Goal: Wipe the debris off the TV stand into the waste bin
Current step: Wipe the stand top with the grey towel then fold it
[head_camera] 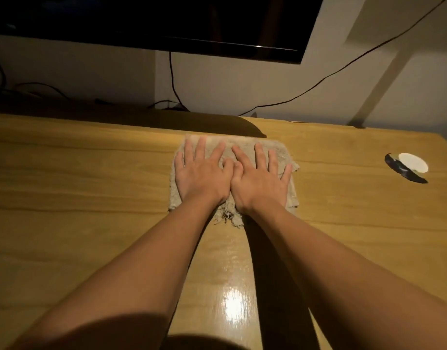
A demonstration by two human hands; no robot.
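Two hands flat on a grey-beige cloth (288,157), side by side, thumbs touching at the middle. Left hand (203,174) has fingers straight and spread, palm down, pressing the cloth, gripping nothing. Right hand (260,180) same: fingers straight, fanned out, palm down on the cloth, nothing pinched. Cloth lies spread on the wooden TV stand (78,173) top, toward the far edge, frayed threads sticking out at its near edge between the wrists. Debris: a white round scrap (237,162) and a dark curved piece (404,170) sit touching each other on the stand, well apart from the cloth, off to the right near the right edge. Waste bin not in view. Dark TV (151,18) hangs over the far side, black cables (173,79) run down the wall behind. Bright light glare on the near part of the stand between the forearms.
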